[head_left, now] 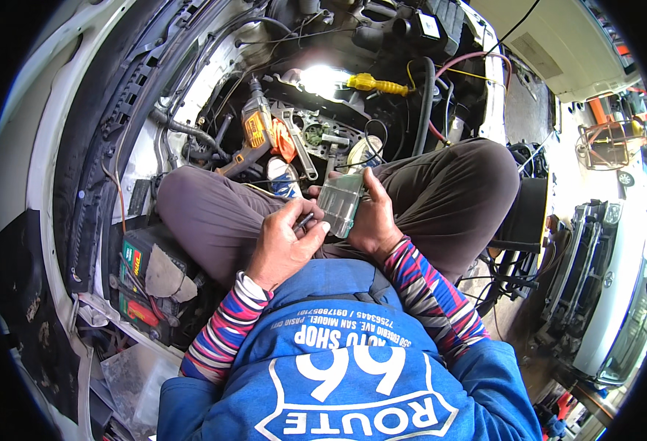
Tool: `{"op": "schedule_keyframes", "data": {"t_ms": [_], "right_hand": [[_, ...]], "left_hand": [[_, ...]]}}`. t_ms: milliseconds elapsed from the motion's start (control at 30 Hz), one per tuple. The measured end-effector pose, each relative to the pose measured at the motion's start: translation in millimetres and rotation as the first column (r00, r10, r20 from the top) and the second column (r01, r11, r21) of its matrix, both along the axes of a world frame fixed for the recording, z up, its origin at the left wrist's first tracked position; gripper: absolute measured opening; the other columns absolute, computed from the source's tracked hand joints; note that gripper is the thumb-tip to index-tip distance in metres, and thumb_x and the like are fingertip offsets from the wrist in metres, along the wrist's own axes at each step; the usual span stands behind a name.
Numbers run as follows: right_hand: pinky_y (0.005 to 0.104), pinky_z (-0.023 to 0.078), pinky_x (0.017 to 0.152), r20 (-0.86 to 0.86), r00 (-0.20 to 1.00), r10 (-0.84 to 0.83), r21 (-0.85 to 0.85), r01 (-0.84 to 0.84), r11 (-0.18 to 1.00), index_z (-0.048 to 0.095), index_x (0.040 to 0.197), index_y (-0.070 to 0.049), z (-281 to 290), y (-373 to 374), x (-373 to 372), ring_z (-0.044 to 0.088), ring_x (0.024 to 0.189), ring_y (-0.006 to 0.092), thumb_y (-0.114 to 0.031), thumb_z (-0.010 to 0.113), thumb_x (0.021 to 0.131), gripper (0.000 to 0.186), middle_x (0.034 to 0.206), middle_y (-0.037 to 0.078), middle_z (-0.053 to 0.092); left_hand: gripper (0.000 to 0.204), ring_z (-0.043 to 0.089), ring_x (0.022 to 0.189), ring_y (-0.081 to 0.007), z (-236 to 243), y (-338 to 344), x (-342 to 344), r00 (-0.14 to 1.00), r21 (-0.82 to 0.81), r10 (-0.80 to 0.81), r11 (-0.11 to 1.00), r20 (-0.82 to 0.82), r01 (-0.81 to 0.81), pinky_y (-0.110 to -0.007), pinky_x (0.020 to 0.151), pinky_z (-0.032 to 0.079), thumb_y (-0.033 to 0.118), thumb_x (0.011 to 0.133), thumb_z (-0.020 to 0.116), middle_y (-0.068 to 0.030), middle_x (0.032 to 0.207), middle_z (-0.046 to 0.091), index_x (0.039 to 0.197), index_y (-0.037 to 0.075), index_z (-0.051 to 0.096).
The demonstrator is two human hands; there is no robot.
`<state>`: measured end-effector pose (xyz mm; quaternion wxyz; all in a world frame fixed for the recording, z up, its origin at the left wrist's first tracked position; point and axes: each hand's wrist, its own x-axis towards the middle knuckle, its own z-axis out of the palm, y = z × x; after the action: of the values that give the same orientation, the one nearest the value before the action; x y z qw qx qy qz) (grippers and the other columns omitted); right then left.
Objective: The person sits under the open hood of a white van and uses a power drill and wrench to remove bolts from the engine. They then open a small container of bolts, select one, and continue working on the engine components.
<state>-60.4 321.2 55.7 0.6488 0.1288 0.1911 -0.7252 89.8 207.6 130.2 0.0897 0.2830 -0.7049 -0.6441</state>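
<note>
In front of my lap, my right hand [373, 217] holds a small clear plastic case [340, 200] with a greenish tint, tilted between thumb and fingers. My left hand [285, 242] is beside the case, its thumb and fingers closed on a short dark rod [304, 221] whose exact kind I cannot make out. The left fingertips are close against the case's near left side. Just beyond my hands are a yellow-and-grey power drill [254, 132], an orange rag [284, 141] and a large adjustable wrench [299, 145].
I sit cross-legged in a car's engine bay. A lit work light with a yellow handle [377, 84] lies beyond the drill. Hoses and cables [423, 110] run around it. A car battery [145, 264] stands at my left; a white car [617, 294] is at far right.
</note>
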Motion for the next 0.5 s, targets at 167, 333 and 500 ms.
{"op": "schedule_keyframes", "data": {"t_ms": [167, 333, 500], "right_hand": [[0.0569, 0.05, 0.106, -0.075, 0.997, 0.015, -0.049, -0.019, 0.999, 0.043, 0.15, -0.015, 4, 0, 1, 0.059, 0.127, 0.0398, -0.07, 0.041, 0.102, 0.072, 0.147, 0.025, 0.052], [0.0556, 0.046, 0.112, -0.075, 0.997, -0.009, -0.123, 0.0, 0.992, 0.043, 0.15, -0.009, 11, -2, 2, 0.057, 0.131, 0.0392, -0.072, 0.038, 0.101, 0.08, 0.151, 0.024, 0.05], [0.0527, 0.046, 0.113, -0.083, 0.996, 0.029, -0.116, -0.039, 0.992, 0.052, 0.143, -0.004, 14, -5, 2, 0.057, 0.133, 0.0375, -0.075, 0.034, 0.1, 0.085, 0.151, 0.021, 0.052]], "left_hand": [[0.027, 0.059, 0.068, -0.01, 1, 4, -5, 0.99, -0.307, -0.031, 0.949, 0.139, 0.072, -0.028, 0.061, 0.052, 0.013, 0.087, 0.078, -0.0054, 0.08, 0.063, 0.107, 0.002, 0.064], [0.03, 0.059, 0.067, -0.0111, -9, 4, -9, 0.99, -0.222, 0.102, 0.972, 0.099, -0.078, -0.03, 0.062, 0.052, 0.013, 0.088, 0.078, -0.005, 0.081, 0.064, 0.11, 0.002, 0.062], [0.029, 0.058, 0.078, -0.0078, -18, -1, -7, 0.986, 0.093, 0.153, 0.983, 0.059, -0.158, -0.026, 0.07, 0.052, 0.01, 0.09, 0.079, -0.0023, 0.089, 0.064, 0.11, -0.002, 0.061]]}}
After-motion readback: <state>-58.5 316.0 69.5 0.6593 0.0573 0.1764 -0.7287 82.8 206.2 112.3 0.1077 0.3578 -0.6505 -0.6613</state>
